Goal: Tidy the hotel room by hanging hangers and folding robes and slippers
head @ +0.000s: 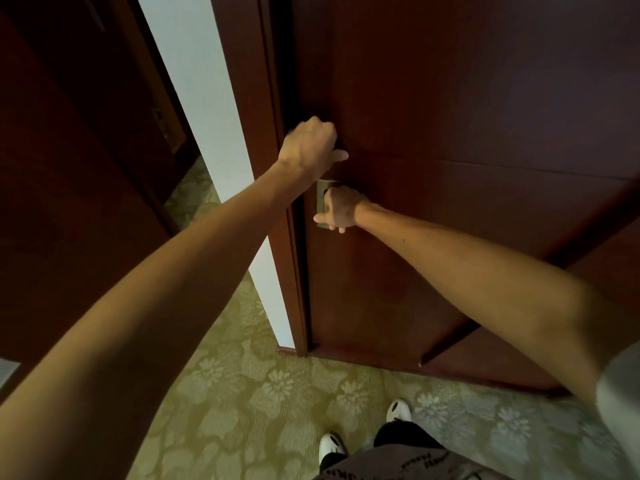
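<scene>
I stand facing a dark red wooden door. My right hand grips the handle on the door's metal lock plate at its left edge. Just above it, my left hand is curled against the door edge, fingers hidden from me, thumb pointing right. What the left fingers hold is hidden. No hangers, robes or slippers are in view.
A white wall edge and the dark door frame stand left of the door. Another dark wooden panel fills the far left. Patterned green carpet covers the floor, with my white shoes below.
</scene>
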Available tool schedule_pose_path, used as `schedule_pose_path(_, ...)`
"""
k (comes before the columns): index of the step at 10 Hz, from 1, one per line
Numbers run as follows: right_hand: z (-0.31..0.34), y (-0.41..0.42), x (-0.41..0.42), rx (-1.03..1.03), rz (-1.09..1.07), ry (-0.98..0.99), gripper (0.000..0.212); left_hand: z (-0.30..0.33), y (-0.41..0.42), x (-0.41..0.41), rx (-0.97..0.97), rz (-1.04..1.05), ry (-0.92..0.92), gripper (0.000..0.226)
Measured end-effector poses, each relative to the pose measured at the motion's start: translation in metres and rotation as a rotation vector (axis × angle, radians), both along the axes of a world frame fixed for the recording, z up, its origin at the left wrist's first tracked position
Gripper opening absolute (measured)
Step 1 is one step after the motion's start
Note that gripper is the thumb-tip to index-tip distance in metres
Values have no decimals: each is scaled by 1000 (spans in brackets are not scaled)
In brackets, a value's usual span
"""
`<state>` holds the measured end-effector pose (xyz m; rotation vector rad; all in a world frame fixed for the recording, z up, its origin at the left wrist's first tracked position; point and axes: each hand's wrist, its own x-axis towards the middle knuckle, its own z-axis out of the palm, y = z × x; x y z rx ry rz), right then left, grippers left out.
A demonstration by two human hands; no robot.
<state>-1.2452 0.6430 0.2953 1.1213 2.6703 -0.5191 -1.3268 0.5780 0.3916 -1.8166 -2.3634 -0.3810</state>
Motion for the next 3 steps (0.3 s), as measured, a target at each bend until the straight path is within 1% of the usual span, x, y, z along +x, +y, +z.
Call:
schedule_pose_path(1,15,-2,12,-13,78,-20,36,1,-3,0,37,-8,-33,37)
schedule_pose_path(2,43,-6,32,-16,78,122,25,3,-4,0,81,-37,-78,33)
schedule_pose_path(3,99,-12,78,-93,75,357,20,26,-15,2,213,-87,-174,34)
